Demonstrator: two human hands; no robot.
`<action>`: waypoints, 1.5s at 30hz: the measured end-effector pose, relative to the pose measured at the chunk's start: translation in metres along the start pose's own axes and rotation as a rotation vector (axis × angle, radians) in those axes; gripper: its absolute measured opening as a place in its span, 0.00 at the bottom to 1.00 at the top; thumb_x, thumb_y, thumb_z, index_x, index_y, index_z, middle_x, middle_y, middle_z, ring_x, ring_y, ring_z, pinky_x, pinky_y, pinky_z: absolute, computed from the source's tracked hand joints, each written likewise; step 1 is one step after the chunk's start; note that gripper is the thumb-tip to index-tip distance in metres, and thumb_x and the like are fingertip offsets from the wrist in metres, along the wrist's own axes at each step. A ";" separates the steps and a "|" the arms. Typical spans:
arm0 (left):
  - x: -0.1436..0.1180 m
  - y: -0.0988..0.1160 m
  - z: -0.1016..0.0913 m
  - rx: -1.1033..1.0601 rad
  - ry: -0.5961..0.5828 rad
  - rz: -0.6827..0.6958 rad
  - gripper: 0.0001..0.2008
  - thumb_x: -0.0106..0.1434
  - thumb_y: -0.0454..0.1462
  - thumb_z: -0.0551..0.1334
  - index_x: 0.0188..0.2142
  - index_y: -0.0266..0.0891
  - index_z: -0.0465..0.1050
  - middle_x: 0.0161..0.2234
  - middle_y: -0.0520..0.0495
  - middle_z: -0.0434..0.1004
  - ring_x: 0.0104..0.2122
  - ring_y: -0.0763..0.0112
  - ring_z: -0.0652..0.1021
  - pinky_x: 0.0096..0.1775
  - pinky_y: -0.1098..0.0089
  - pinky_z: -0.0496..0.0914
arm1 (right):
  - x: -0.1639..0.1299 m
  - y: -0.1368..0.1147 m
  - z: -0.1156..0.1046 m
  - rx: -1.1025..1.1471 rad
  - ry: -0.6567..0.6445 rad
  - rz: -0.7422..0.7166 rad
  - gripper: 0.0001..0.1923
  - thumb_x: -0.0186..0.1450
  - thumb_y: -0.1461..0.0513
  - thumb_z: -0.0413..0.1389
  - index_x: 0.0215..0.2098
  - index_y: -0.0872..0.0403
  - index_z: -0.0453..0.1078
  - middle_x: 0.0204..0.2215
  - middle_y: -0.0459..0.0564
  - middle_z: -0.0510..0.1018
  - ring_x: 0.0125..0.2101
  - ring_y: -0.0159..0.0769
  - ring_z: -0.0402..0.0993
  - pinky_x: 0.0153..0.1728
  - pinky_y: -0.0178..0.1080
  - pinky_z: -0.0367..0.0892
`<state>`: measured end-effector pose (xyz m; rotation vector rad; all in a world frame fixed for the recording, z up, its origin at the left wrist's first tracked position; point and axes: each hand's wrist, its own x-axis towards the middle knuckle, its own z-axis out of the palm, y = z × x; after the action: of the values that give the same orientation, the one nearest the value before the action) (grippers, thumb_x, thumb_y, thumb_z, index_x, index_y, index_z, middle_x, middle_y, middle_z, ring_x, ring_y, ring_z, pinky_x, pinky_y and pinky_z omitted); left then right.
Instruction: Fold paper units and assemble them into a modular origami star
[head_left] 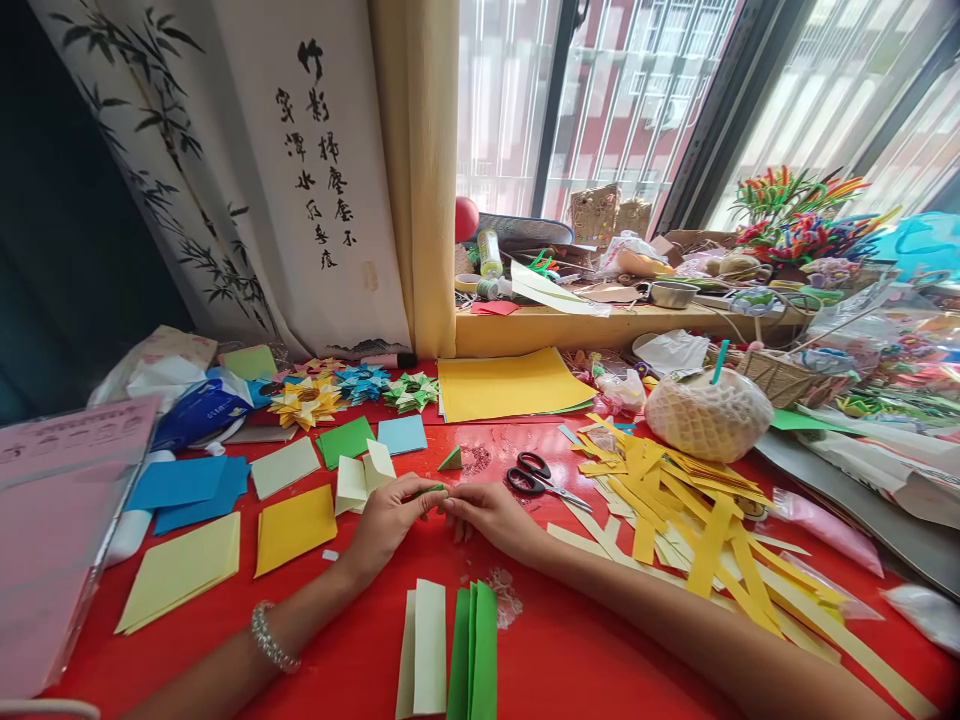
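My left hand [394,520] and my right hand [491,512] meet over the middle of the red table. Between their fingertips they pinch a small green folded paper [430,491], mostly hidden by the fingers. Just beyond stands a small green folded paper triangle [451,459]. Creased cream paper [364,477] rests behind my left hand. Black-handled scissors [546,480] lie beyond my right hand. Nearer to me are folded cream strips [422,650] and folded green strips [472,650].
Paper squares in blue [180,483], yellow [296,530] and cream [184,570] lie on the left. Folded paper stars [305,400] sit at the back, beside yellow sheets [514,385]. Loose yellow strips [709,545] and a netted round object [709,415] take up the right.
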<state>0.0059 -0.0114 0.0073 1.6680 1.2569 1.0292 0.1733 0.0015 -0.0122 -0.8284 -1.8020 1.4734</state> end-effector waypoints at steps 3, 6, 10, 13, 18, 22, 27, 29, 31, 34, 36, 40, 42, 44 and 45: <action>0.000 -0.001 0.000 0.008 -0.022 -0.017 0.12 0.56 0.43 0.57 0.25 0.37 0.72 0.21 0.52 0.69 0.23 0.74 0.66 0.27 0.74 0.61 | -0.001 -0.002 0.001 -0.050 0.035 -0.002 0.17 0.63 0.53 0.46 0.25 0.56 0.63 0.18 0.44 0.68 0.17 0.28 0.65 0.20 0.31 0.59; 0.001 -0.004 0.001 -0.033 -0.046 -0.050 0.15 0.57 0.45 0.56 0.25 0.36 0.71 0.19 0.52 0.68 0.21 0.74 0.66 0.25 0.74 0.61 | -0.001 -0.003 0.001 -0.085 0.055 -0.003 0.17 0.63 0.53 0.47 0.23 0.56 0.61 0.16 0.43 0.66 0.16 0.27 0.64 0.18 0.30 0.57; 0.001 -0.010 0.003 -0.072 -0.025 -0.072 0.16 0.59 0.46 0.53 0.34 0.36 0.71 0.21 0.52 0.68 0.21 0.74 0.67 0.25 0.73 0.63 | 0.002 0.000 -0.001 -0.066 0.087 -0.007 0.16 0.62 0.53 0.48 0.22 0.56 0.60 0.15 0.42 0.65 0.16 0.27 0.63 0.18 0.30 0.57; 0.001 -0.012 0.004 -0.088 -0.006 -0.092 0.18 0.59 0.47 0.52 0.41 0.37 0.69 0.20 0.54 0.66 0.19 0.75 0.66 0.23 0.74 0.62 | 0.003 0.001 -0.001 -0.021 0.091 -0.004 0.16 0.62 0.53 0.48 0.23 0.55 0.60 0.17 0.43 0.66 0.16 0.26 0.63 0.18 0.30 0.57; -0.002 -0.011 0.006 -0.017 0.053 -0.088 0.19 0.60 0.48 0.51 0.42 0.38 0.68 0.18 0.56 0.63 0.17 0.75 0.63 0.20 0.75 0.59 | 0.003 0.001 -0.002 0.001 0.103 0.004 0.16 0.61 0.53 0.49 0.23 0.56 0.61 0.17 0.43 0.67 0.15 0.26 0.63 0.18 0.30 0.58; -0.004 -0.006 0.007 0.084 0.094 -0.059 0.18 0.61 0.47 0.49 0.42 0.41 0.68 0.19 0.55 0.64 0.19 0.75 0.64 0.22 0.75 0.60 | 0.003 0.002 -0.002 0.009 0.096 0.008 0.16 0.61 0.53 0.49 0.22 0.56 0.61 0.15 0.42 0.66 0.15 0.27 0.63 0.18 0.30 0.58; -0.003 0.001 0.005 0.150 0.067 0.017 0.15 0.60 0.47 0.52 0.34 0.41 0.71 0.26 0.53 0.71 0.27 0.72 0.70 0.29 0.74 0.63 | 0.004 0.006 -0.003 0.025 0.059 0.015 0.15 0.60 0.54 0.51 0.23 0.56 0.63 0.16 0.43 0.67 0.16 0.27 0.64 0.19 0.31 0.59; -0.002 0.002 0.004 0.146 0.050 0.049 0.14 0.59 0.46 0.53 0.32 0.40 0.72 0.27 0.53 0.72 0.29 0.71 0.70 0.32 0.74 0.63 | 0.004 0.005 -0.003 0.028 0.052 0.018 0.14 0.59 0.54 0.53 0.25 0.57 0.64 0.17 0.43 0.68 0.17 0.27 0.64 0.20 0.31 0.59; -0.001 0.001 0.003 0.140 0.057 0.058 0.14 0.59 0.45 0.53 0.32 0.40 0.72 0.26 0.52 0.72 0.28 0.71 0.70 0.32 0.73 0.63 | 0.004 0.003 -0.003 0.049 0.044 0.017 0.14 0.58 0.53 0.53 0.25 0.57 0.65 0.18 0.44 0.68 0.18 0.28 0.65 0.22 0.31 0.60; -0.001 -0.002 0.002 0.140 0.083 0.050 0.14 0.59 0.45 0.53 0.34 0.40 0.72 0.26 0.51 0.72 0.26 0.71 0.69 0.30 0.72 0.63 | 0.005 -0.002 -0.003 0.104 0.045 0.018 0.18 0.61 0.51 0.49 0.25 0.58 0.65 0.17 0.45 0.69 0.19 0.28 0.66 0.23 0.32 0.61; 0.000 -0.003 0.001 0.137 0.092 0.050 0.14 0.58 0.45 0.54 0.35 0.39 0.73 0.27 0.50 0.72 0.26 0.70 0.69 0.30 0.72 0.63 | 0.005 -0.003 -0.004 0.122 0.059 0.015 0.20 0.61 0.50 0.47 0.25 0.58 0.65 0.17 0.45 0.69 0.18 0.28 0.66 0.24 0.32 0.62; 0.000 -0.004 0.001 0.112 0.096 0.054 0.15 0.59 0.44 0.54 0.38 0.40 0.74 0.28 0.49 0.73 0.28 0.69 0.71 0.30 0.72 0.64 | 0.006 0.000 -0.006 0.129 0.079 0.018 0.20 0.59 0.49 0.49 0.25 0.58 0.66 0.18 0.46 0.70 0.20 0.28 0.67 0.25 0.33 0.63; 0.001 -0.005 0.001 0.112 0.095 0.053 0.15 0.58 0.44 0.55 0.38 0.41 0.74 0.29 0.49 0.73 0.28 0.68 0.71 0.30 0.72 0.64 | 0.006 0.001 -0.006 0.130 0.085 0.027 0.20 0.59 0.49 0.50 0.25 0.58 0.66 0.18 0.46 0.70 0.19 0.28 0.67 0.25 0.33 0.63; 0.001 -0.005 0.001 0.121 0.099 0.049 0.14 0.57 0.44 0.55 0.37 0.41 0.74 0.30 0.49 0.74 0.29 0.68 0.72 0.31 0.71 0.64 | 0.006 0.002 -0.006 0.129 0.092 0.028 0.20 0.58 0.49 0.51 0.24 0.58 0.66 0.17 0.45 0.70 0.19 0.28 0.66 0.24 0.33 0.63; 0.001 -0.005 0.001 0.126 0.102 0.047 0.14 0.57 0.44 0.56 0.36 0.41 0.75 0.30 0.49 0.74 0.29 0.68 0.72 0.32 0.71 0.64 | 0.006 0.002 -0.005 0.129 0.096 0.025 0.19 0.58 0.50 0.51 0.25 0.58 0.66 0.17 0.45 0.70 0.18 0.28 0.66 0.24 0.32 0.62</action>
<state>0.0058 -0.0093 0.0023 1.7663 1.3799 1.0949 0.1745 0.0095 -0.0123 -0.8445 -1.6145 1.5218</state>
